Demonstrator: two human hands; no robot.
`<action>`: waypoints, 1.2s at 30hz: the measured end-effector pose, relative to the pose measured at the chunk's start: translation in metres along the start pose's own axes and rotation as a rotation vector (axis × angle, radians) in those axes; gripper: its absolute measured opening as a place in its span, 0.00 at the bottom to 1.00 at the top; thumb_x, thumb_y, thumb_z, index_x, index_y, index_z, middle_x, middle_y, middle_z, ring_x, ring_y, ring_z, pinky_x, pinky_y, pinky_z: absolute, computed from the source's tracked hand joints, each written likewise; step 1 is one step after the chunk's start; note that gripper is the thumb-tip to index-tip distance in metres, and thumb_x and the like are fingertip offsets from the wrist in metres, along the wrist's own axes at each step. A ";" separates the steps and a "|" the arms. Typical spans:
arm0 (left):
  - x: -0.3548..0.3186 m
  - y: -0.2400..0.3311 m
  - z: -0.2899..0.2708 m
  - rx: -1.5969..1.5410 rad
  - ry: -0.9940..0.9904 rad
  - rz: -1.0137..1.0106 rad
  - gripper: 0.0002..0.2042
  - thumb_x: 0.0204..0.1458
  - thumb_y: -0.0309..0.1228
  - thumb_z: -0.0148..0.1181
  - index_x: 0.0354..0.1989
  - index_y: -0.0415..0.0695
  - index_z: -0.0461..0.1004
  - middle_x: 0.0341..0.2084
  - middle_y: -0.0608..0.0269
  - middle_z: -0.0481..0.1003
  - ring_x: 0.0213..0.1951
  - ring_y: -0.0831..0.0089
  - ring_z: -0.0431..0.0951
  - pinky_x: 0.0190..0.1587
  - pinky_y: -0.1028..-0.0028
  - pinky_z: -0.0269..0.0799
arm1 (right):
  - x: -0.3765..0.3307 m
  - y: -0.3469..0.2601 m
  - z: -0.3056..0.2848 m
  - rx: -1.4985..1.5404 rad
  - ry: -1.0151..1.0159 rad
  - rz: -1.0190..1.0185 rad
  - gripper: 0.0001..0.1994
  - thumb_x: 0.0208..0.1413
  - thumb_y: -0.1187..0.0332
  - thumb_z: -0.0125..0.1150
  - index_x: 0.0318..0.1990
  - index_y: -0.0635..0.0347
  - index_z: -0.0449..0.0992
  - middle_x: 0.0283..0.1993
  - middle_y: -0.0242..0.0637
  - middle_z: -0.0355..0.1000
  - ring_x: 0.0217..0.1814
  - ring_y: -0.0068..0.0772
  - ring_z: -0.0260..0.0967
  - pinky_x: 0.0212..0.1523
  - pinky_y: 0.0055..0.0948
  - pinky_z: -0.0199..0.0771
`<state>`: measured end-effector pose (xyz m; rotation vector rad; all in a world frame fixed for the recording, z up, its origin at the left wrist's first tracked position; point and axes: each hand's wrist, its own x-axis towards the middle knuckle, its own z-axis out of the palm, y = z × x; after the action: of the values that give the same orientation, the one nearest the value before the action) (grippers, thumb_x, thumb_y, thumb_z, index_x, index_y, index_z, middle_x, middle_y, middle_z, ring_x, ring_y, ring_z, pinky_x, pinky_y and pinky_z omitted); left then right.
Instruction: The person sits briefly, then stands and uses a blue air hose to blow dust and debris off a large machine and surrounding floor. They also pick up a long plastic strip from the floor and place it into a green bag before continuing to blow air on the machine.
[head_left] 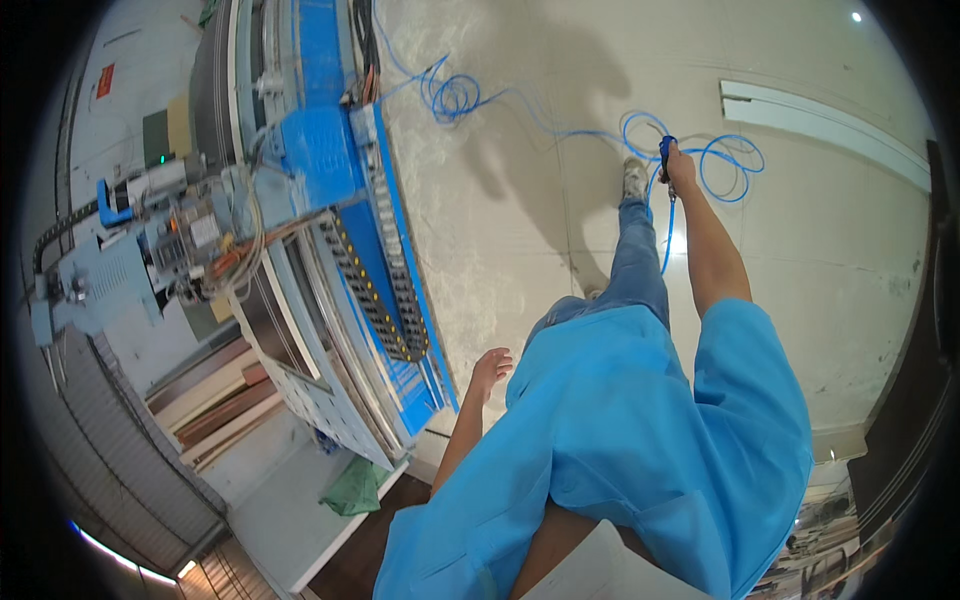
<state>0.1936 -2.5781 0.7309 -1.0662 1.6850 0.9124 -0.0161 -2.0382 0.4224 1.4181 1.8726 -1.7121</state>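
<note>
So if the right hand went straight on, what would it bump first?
Probably the blue hose looped on the floor beyond the blue tool in the right hand; depth is unclear.

The person wears a loose, bright turquoise-blue shirt point(620, 410) of plain, smooth cloth, softly creased across the front, with folds of the same fabric gathered near the neck. Its wide, short right sleeve point(752, 370) ends near the elbow, and both the left hand point(489, 369) and the right hand point(680, 168) are bare. Lower down show faded mid-blue denim jeans point(638, 268), wrinkled along the leg, and a mottled pale-and-grey shoe point(634, 182).
</note>
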 end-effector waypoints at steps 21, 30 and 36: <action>0.044 0.338 0.021 -0.088 0.031 0.045 0.15 0.65 0.39 0.45 0.51 0.46 0.73 0.40 0.62 0.77 0.40 0.73 0.77 0.44 0.74 0.70 | 0.176 -0.267 -0.045 0.205 -0.093 0.101 0.28 0.63 0.45 0.48 0.26 0.65 0.70 0.20 0.38 0.66 0.16 0.33 0.69 0.18 0.32 0.73; 0.095 0.597 0.020 -0.112 -0.006 0.377 0.15 0.63 0.38 0.48 0.53 0.45 0.73 0.41 0.64 0.78 0.42 0.74 0.77 0.46 0.75 0.70 | 0.331 -0.415 0.009 0.142 -0.234 0.016 0.31 0.61 0.40 0.48 0.24 0.63 0.69 0.18 0.44 0.70 0.15 0.36 0.70 0.17 0.34 0.68; 0.067 0.779 0.024 -0.073 -0.040 0.530 0.18 0.65 0.43 0.47 0.55 0.46 0.71 0.45 0.61 0.77 0.47 0.72 0.76 0.53 0.72 0.68 | 0.382 -0.505 0.051 -0.190 -0.384 0.064 0.30 0.63 0.44 0.48 0.23 0.66 0.71 0.16 0.43 0.68 0.14 0.37 0.68 0.16 0.36 0.68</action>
<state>-0.5376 -2.2995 0.7465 -0.6427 1.9507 1.3262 -0.6120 -1.8205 0.4545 0.9845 1.7049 -1.5907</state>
